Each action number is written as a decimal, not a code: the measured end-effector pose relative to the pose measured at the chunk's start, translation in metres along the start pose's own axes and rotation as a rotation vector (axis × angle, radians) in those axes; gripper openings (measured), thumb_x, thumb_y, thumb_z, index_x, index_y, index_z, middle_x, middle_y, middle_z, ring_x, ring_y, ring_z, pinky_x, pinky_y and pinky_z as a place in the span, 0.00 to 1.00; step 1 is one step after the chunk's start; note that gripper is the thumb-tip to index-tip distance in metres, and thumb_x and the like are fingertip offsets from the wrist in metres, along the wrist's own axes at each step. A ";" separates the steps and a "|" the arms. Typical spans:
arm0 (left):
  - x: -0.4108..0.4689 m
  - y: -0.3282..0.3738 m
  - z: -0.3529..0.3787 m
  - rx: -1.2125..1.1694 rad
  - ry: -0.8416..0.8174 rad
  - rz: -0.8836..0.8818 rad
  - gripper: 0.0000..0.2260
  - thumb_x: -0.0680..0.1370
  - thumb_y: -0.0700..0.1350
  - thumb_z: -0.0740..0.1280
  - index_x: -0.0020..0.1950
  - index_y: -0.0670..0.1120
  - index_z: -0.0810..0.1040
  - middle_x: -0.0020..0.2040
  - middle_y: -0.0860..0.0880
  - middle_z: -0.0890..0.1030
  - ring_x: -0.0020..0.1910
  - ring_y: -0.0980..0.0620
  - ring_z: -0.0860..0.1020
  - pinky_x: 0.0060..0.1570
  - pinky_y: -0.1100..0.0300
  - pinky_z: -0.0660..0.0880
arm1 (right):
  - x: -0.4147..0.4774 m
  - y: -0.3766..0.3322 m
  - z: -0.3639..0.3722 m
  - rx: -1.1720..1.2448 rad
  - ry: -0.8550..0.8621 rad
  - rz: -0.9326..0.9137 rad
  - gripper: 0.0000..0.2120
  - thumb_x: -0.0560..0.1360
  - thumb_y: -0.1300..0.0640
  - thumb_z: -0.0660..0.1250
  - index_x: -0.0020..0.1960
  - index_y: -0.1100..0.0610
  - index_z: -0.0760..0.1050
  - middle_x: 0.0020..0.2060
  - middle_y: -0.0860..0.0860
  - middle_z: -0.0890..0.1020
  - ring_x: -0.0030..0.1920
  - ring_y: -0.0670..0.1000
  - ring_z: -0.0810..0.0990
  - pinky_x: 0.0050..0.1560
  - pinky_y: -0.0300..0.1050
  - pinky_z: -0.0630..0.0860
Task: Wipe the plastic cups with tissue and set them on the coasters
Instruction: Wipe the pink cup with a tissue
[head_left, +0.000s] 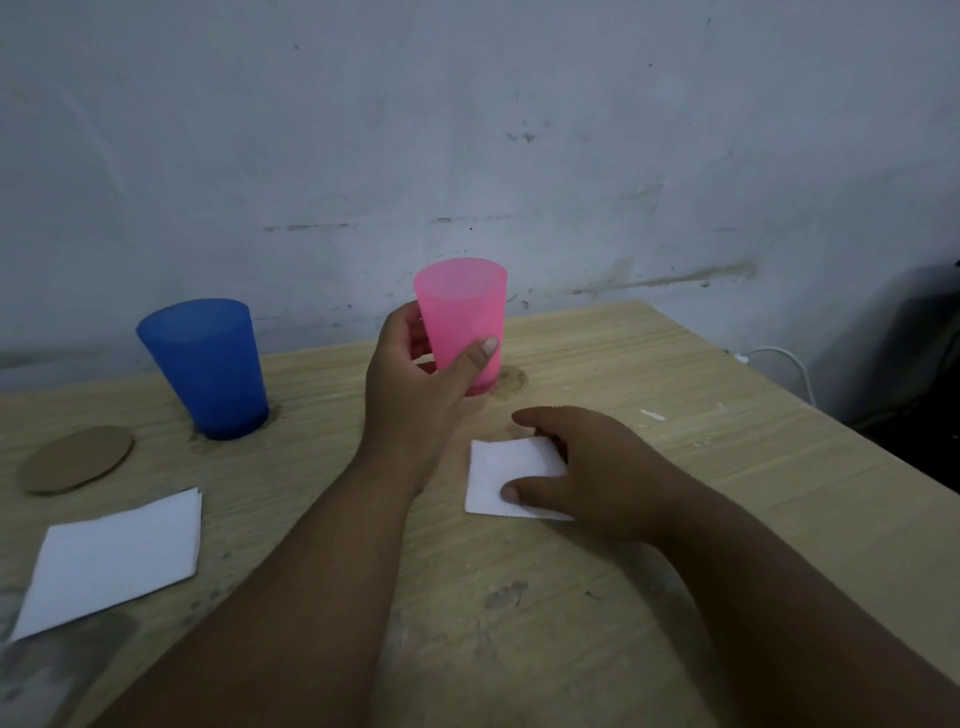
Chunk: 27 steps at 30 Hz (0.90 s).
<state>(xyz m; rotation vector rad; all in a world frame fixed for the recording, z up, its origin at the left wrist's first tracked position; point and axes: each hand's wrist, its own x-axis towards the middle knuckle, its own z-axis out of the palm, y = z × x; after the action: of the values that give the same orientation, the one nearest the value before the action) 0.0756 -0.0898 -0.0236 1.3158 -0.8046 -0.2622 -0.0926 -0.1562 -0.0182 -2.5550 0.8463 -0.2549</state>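
Pink cup (462, 322) is upright above the middle of a pale wood-grain table (675, 415), gripped in the left hand (415, 384), whose thumb crosses the cup's front and whose fingers wrap its left side. A brown coaster (513, 382) shows just behind and to the right of the cup's base. The table meets a scuffed, stained whitish wall (467, 130) behind the cup, and a white cable (789, 364) hangs off the table edge far to the cup's right. Nearer the camera and slightly right of the pink cup, a folded tissue (504, 473) lies flat under the right hand (587, 462). Its thumb lies on the tissue's near part and its bent fingers reach over the far edge, but whether they pinch the paper or only rest on it I cannot tell. Left of the pink cup a blue cup (208, 364) stands on the table, apart from both hands. A bare coaster (78, 460) lies farther left, and a tissue stack (114, 556) lies left of the cup and nearer the camera.
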 end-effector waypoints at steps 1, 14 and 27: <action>0.001 0.000 -0.001 -0.006 0.006 0.001 0.26 0.71 0.51 0.79 0.66 0.54 0.74 0.59 0.55 0.80 0.56 0.59 0.80 0.45 0.60 0.81 | 0.001 0.000 -0.002 0.020 -0.002 -0.007 0.34 0.69 0.41 0.73 0.72 0.49 0.70 0.67 0.44 0.75 0.63 0.45 0.74 0.60 0.41 0.71; -0.003 0.005 0.000 -0.034 0.010 0.042 0.27 0.71 0.51 0.78 0.68 0.48 0.76 0.58 0.52 0.82 0.53 0.57 0.82 0.42 0.60 0.82 | 0.052 -0.005 -0.006 0.574 0.709 0.291 0.04 0.79 0.58 0.62 0.51 0.56 0.75 0.41 0.47 0.78 0.46 0.53 0.80 0.48 0.56 0.82; -0.005 0.005 0.007 0.023 -0.081 0.094 0.25 0.72 0.50 0.77 0.67 0.47 0.77 0.56 0.53 0.83 0.54 0.56 0.82 0.43 0.64 0.80 | 0.060 -0.005 0.007 1.243 0.342 0.202 0.12 0.75 0.58 0.63 0.49 0.62 0.84 0.46 0.64 0.85 0.49 0.64 0.85 0.56 0.67 0.78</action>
<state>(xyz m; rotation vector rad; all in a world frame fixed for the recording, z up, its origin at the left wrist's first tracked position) 0.0661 -0.0911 -0.0201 1.2916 -0.9376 -0.2330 -0.0397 -0.1863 -0.0202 -1.2732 0.7013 -0.8488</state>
